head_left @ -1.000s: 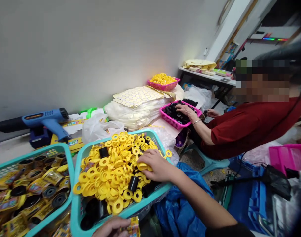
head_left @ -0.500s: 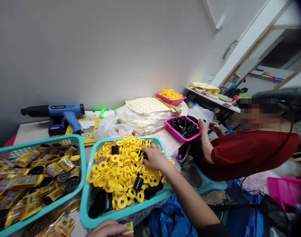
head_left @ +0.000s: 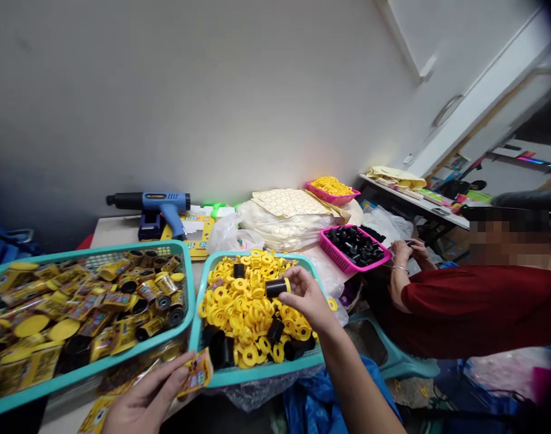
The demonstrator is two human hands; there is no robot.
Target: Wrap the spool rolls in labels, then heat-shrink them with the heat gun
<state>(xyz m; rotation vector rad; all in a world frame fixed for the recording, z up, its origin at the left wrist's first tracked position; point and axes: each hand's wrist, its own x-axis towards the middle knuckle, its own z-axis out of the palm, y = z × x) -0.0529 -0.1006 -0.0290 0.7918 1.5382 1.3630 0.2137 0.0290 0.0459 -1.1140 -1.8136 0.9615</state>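
My right hand point(head_left: 306, 295) pinches a black plastic tube point(head_left: 275, 287) with a yellow ring on its end, thumb below and fingers above. It is held above loose yellow rings point(head_left: 239, 310) that fill a turquoise basket point(head_left: 257, 378), with several black tubes among them. At the lower left, my left hand point(head_left: 151, 395) grips a flat printed yellow sleeve point(head_left: 198, 372) between thumb and fingers, by the basket's front left corner. Beside it, another turquoise basket point(head_left: 190, 295) holds many tubes in printed yellow sleeves, some with yellow ends.
A blue heat gun point(head_left: 167, 208) stands behind the baskets near the wall. Plastic bags point(head_left: 230, 232) and a pink basket point(head_left: 339, 256) of black parts lie farther right. A co-worker in a red top point(head_left: 474, 307) sits there, hands near that basket. Blue plastic point(head_left: 314, 404) hangs below.
My right hand has lifted out of the yellow rings with a black tube. My left hand has come further into view with the printed sleeve. The camera has turned left.
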